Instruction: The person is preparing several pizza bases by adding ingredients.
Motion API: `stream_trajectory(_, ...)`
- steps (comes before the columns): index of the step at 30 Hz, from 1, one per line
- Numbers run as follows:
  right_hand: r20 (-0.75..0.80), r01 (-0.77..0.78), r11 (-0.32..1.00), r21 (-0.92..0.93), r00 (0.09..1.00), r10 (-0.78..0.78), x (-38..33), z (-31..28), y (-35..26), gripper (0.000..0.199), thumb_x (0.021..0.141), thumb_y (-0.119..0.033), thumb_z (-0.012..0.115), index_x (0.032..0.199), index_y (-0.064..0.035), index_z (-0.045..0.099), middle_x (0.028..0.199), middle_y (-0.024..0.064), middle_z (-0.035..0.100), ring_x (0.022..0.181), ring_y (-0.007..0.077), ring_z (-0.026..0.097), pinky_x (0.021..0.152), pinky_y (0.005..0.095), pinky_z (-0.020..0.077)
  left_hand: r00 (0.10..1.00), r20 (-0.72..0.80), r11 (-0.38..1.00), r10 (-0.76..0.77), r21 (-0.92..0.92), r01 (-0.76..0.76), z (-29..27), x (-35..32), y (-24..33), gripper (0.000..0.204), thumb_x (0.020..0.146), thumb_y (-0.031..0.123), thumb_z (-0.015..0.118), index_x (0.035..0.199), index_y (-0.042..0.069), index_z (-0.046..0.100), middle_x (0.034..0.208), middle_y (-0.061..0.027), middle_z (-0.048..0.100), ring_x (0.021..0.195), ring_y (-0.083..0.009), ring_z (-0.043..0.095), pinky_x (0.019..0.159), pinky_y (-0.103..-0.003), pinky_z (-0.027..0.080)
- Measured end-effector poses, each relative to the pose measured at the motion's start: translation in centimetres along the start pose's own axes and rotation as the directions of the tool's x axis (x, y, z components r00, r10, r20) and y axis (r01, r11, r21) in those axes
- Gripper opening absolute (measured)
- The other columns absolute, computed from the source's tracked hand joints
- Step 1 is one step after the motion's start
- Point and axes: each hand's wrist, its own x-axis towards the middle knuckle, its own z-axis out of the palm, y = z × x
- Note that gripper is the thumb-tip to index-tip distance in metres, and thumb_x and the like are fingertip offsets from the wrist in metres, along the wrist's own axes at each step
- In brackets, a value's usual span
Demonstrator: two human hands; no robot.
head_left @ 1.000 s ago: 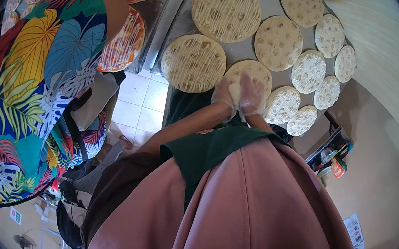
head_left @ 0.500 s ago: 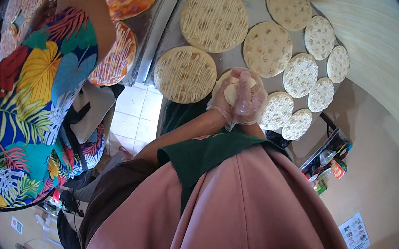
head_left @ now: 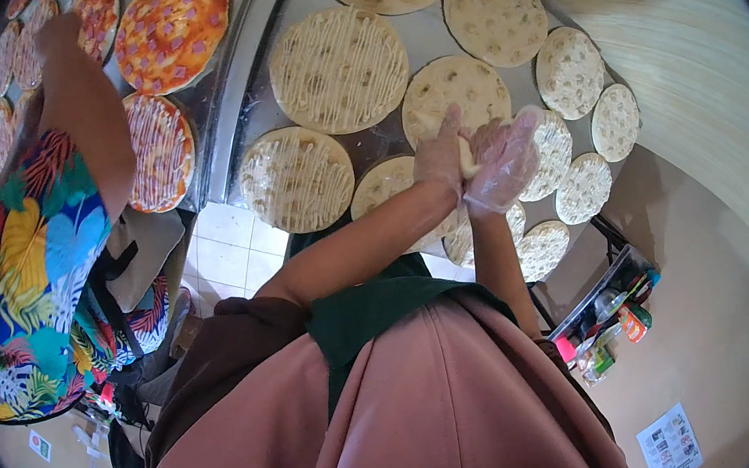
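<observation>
Left hand point(head_left: 439, 153) and right hand point(head_left: 504, 162), both in thin clear gloves, meet over the steel table point(head_left: 434, 35). The two are pressed together, clamped on a small pale bottle or bag point(head_left: 468, 159), of which only a sliver shows between the palms; its exact kind cannot be told. The hands sit above the gap between several bases, closest to a plain base point(head_left: 455, 93) just beyond the fingers and a half-hidden base point(head_left: 387, 186) under the left wrist.

Judged step: saucing. Two bases nearer the table's left edge carry white zigzag lines, the large striped base point(head_left: 338, 70) and the near striped base point(head_left: 297, 178). The rest to the right, including the small bases point(head_left: 570, 71), look bare and pitted. The work appears part done, with the hands at the boundary between dressed and undressed rounds.

The next move would call for a steady squeeze with both hands and an even sweep across the plain base, keeping the nozzle over the dough and off the steel between rounds.

On the adjoining table a co-worker's arm point(head_left: 81, 92), in a bright leaf-print top, reaches past a topped pizza point(head_left: 172, 30) with red sauce. A rack of bottles point(head_left: 605, 318) stands low at the right wall, well apart from the hands.
</observation>
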Motion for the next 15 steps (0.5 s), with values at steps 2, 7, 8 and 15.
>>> stream_trajectory(2,0.018,0.053,0.997,-0.064,0.998,-0.052,2.0,0.4,0.2,0.046,0.093,-0.035,0.046,0.055,-0.0097,0.04,0.049,0.0009,0.039,0.045,0.0088,0.037,0.043,0.0254,0.0343,0.997,-0.006,0.994,-0.071,-0.084,0.07,1.5,1.2,1.2,0.056,0.082,0.053,0.053,0.084,-0.002,0.062,0.079,-0.0132,0.063,0.068,-0.0227,0.06,0.066,-0.035,0.046)
stream_trajectory(7,0.217,0.376,0.796,-0.474,0.926,-0.309,3.4,-0.4,1.1,0.051,0.095,-0.038,0.039,0.054,-0.0078,0.034,0.047,0.001,0.033,0.044,0.0108,0.033,0.045,0.027,0.037,0.994,-0.018,0.994,-0.112,-0.004,0.112,1.5,2.7,1.1,0.052,0.084,0.051,0.051,0.086,0.0,0.061,0.086,-0.0155,0.061,0.08,-0.0252,0.061,0.07,-0.035,0.047)
stream_trajectory(8,0.374,0.565,0.477,-0.674,0.817,-0.44,2.9,-1.4,1.8,0.052,0.096,-0.036,0.038,0.054,-0.0057,0.035,0.047,0.0022,0.035,0.044,0.0123,0.035,0.045,0.0278,0.0367,0.993,-0.021,0.993,-0.114,-0.002,0.114,0.6,3.5,-1.1,0.052,0.084,0.051,0.051,0.086,0.0,0.061,0.086,-0.0155,0.061,0.08,-0.0252,0.061,0.07,-0.035,0.047)
stream_trajectory(15,0.538,0.784,0.253,-0.567,0.584,-0.608,5.4,-1.2,2.1,0.026,0.086,-0.008,0.049,0.109,0.0037,0.049,0.055,0.0092,0.044,0.045,0.0235,0.042,0.042,0.0349,0.0314,0.993,0.115,0.999,0.035,-0.01,-0.034,2.2,5.5,-0.3,0.044,0.082,0.027,0.058,0.116,0.004,0.043,0.099,-0.0202,0.06,0.093,-0.0329,0.06,0.078,-0.037,0.05)
